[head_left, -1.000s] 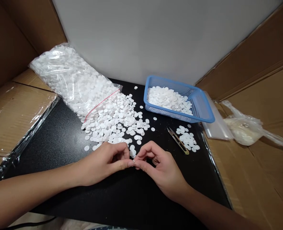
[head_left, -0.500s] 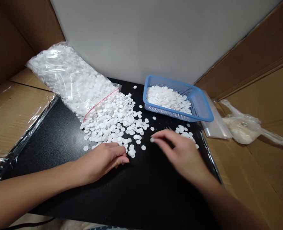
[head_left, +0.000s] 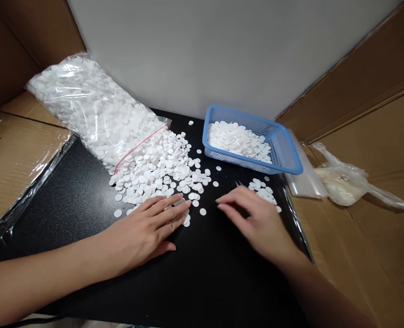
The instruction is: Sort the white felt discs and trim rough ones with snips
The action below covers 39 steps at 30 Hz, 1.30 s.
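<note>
My left hand point(head_left: 150, 228) lies palm down with its fingers stretched out over the near edge of a pile of small white round discs point(head_left: 147, 177). The discs spill from the mouth of a clear zip bag point(head_left: 85, 105) with a red seal line. My right hand point(head_left: 256, 218) rests on the black table point(head_left: 202, 269), thumb and index fingertip brought together in a pinch. Whatever may sit between those fingertips does not show. A thin pointed metal tip point(head_left: 237, 183) sticks out behind the right hand; the rest is hidden. A smaller group of discs point(head_left: 263, 191) lies just beyond that hand.
A blue plastic basket point(head_left: 253, 161) holding many white discs stands at the back right. Beside it lie flat clear bags point(head_left: 306, 180) and a knotted plastic bag point(head_left: 343, 184) with pale contents. Cardboard point(head_left: 355, 255) borders the table, with a grey wall point(head_left: 188, 59) behind.
My left hand has gone from curled to spread flat over the discs. My right hand has barely moved; the white disc seen at its fingertips is no longer visible there.
</note>
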Each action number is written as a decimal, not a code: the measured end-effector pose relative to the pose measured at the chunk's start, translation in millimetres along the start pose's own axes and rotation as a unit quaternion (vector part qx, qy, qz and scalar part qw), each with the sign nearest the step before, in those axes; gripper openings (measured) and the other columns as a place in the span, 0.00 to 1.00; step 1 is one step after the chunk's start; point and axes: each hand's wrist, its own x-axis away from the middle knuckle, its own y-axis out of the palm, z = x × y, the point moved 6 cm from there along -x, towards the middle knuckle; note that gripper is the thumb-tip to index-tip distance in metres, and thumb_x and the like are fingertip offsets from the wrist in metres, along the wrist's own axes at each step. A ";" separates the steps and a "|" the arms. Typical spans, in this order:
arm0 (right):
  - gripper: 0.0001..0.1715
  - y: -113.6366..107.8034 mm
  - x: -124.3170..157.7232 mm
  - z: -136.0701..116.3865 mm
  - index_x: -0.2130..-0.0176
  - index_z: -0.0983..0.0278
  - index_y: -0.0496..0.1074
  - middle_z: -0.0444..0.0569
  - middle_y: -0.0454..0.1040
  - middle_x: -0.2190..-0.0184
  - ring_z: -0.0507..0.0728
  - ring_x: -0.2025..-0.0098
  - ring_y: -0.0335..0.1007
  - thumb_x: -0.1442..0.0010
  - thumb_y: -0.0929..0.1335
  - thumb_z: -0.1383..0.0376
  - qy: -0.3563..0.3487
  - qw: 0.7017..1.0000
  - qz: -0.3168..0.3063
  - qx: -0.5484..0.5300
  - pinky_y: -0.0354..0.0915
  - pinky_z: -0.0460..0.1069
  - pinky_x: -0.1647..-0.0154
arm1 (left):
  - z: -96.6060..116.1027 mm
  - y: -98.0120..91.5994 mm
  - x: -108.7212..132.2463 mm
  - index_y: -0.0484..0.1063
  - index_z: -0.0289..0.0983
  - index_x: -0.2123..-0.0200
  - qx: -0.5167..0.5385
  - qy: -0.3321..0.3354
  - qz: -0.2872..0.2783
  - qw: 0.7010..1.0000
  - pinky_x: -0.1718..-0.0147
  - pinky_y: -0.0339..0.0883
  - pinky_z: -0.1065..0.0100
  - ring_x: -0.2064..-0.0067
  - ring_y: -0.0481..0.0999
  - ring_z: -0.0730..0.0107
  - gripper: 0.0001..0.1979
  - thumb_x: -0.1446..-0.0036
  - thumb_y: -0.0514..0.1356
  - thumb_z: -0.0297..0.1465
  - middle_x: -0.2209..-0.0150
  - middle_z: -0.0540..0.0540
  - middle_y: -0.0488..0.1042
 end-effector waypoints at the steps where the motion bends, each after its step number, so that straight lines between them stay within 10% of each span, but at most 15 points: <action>1: 0.06 8.9 0.8 -9.6 0.60 0.60 0.73 0.47 0.75 0.65 0.57 0.63 0.72 0.32 0.66 0.69 -0.020 1.000 -0.017 -0.010 0.68 0.52 0.61 | -1.2 -1.2 0.3 0.65 0.33 0.36 0.000 0.000 0.002 1.000 0.36 0.57 0.53 0.32 0.60 0.48 0.25 0.32 0.57 0.38 0.33 0.40 0.64; 25: 0.05 46.9 7.8 -39.7 0.60 0.63 0.77 0.47 0.71 0.67 0.54 0.66 0.65 0.34 0.68 0.68 -0.131 0.985 -0.108 -0.032 0.62 0.50 0.65 | -11.1 -17.3 8.2 0.64 0.48 0.35 0.024 0.033 -0.118 0.992 0.34 0.52 0.50 0.30 0.56 0.47 0.27 0.36 0.62 0.37 0.30 0.42 0.58; 39: 0.15 45.4 11.3 -61.7 0.63 0.64 0.78 0.46 0.67 0.74 0.54 0.70 0.58 0.29 0.63 0.65 -0.214 0.972 -0.080 0.059 0.55 0.51 0.66 | -4.9 -21.8 6.5 0.72 0.41 0.42 0.054 0.051 -0.092 0.993 0.31 0.49 0.50 0.31 0.60 0.51 0.19 0.36 0.62 0.32 0.34 0.41 0.65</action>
